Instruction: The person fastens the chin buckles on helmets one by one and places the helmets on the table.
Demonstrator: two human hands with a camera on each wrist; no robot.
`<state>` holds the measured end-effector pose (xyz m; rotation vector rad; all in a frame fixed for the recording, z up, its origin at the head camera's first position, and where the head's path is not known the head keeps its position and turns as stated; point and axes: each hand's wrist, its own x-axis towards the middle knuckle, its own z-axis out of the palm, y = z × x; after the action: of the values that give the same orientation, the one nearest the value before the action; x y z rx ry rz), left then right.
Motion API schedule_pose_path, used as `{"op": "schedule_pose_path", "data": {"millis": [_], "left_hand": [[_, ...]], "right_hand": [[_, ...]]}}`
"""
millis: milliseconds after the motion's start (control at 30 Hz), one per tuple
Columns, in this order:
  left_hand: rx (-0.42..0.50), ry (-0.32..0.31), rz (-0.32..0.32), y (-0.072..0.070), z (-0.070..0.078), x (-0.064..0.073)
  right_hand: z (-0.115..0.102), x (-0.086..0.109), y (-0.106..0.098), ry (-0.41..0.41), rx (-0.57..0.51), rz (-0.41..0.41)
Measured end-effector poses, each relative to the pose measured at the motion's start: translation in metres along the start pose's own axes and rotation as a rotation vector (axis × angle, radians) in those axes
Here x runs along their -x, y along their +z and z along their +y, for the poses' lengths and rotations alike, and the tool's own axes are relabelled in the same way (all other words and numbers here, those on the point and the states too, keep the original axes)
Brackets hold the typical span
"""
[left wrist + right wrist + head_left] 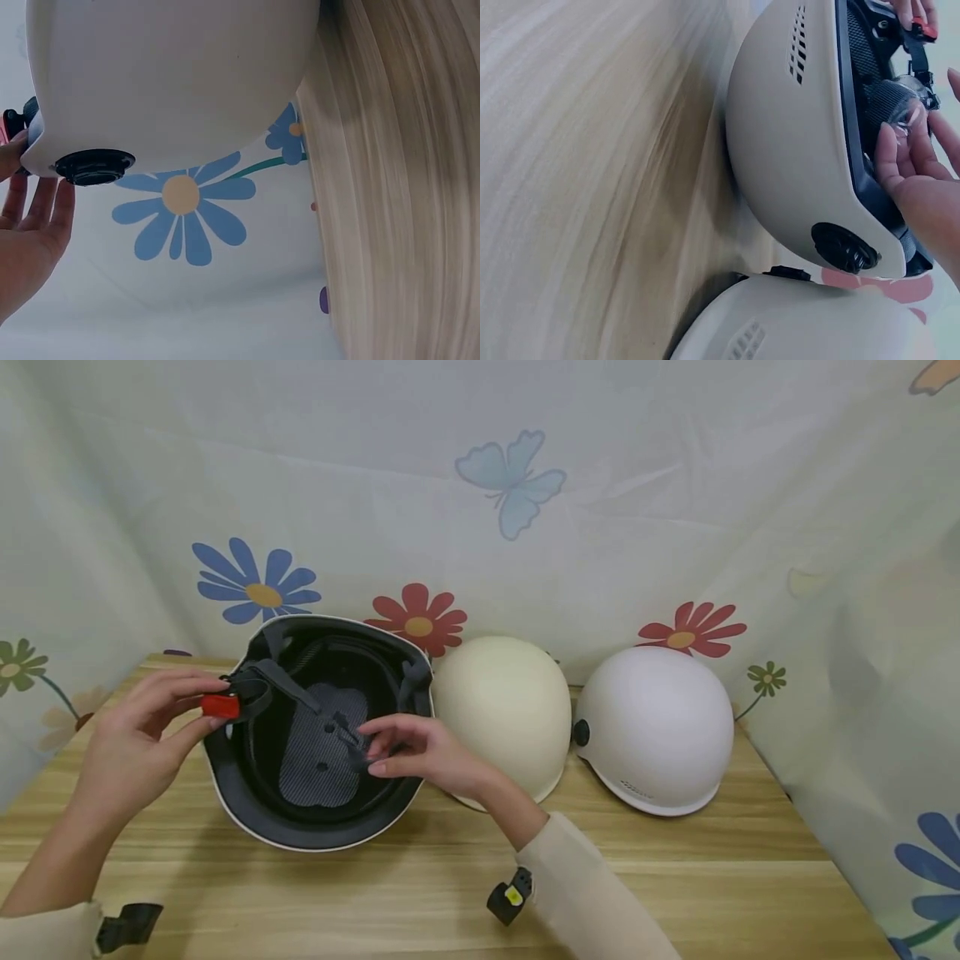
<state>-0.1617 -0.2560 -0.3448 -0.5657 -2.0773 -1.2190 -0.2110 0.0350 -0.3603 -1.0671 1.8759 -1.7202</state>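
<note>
An upturned helmet [315, 837] with a black lining lies at the left of the table. My left hand [135, 743] pinches the red buckle [221, 706] on its black chin strap [288, 687], at the helmet's left rim. Over the helmet's opening, my right hand [423, 752] has its fingertips on a clear plastic piece [906, 120] by the strap, seen in the right wrist view. The exact shape of that piece is blurred. In the left wrist view the helmet's pale shell [172, 82] and a round black knob [95, 166] show beside the left fingers.
A cream helmet [502, 710] sits right beside the upturned one, dome up. Farther right stands a white helmet [660, 727], also dome up. Behind the wooden table [420, 902] hangs a flowered cloth [337, 468].
</note>
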Motion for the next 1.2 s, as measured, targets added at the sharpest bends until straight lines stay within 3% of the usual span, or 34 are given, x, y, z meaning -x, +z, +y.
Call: {"op": "schedule_pose_path", "data": {"millis": [333, 767, 1200], "left_hand": [[-0.021, 0.009, 0.003, -0.002, -0.003, 0.001], [-0.055, 0.001, 0.005, -0.001, 0.0, -0.001], [-0.116, 0.058, -0.006, -0.003, 0.009, -0.003]], "right_hand": [[-0.011, 0.0, -0.001, 0.033, 0.152, 0.167], [-0.014, 0.002, -0.009, -0.052, 0.251, 0.257], [-0.02, 0.004, -0.018, -0.017, 0.268, 0.325]]}}
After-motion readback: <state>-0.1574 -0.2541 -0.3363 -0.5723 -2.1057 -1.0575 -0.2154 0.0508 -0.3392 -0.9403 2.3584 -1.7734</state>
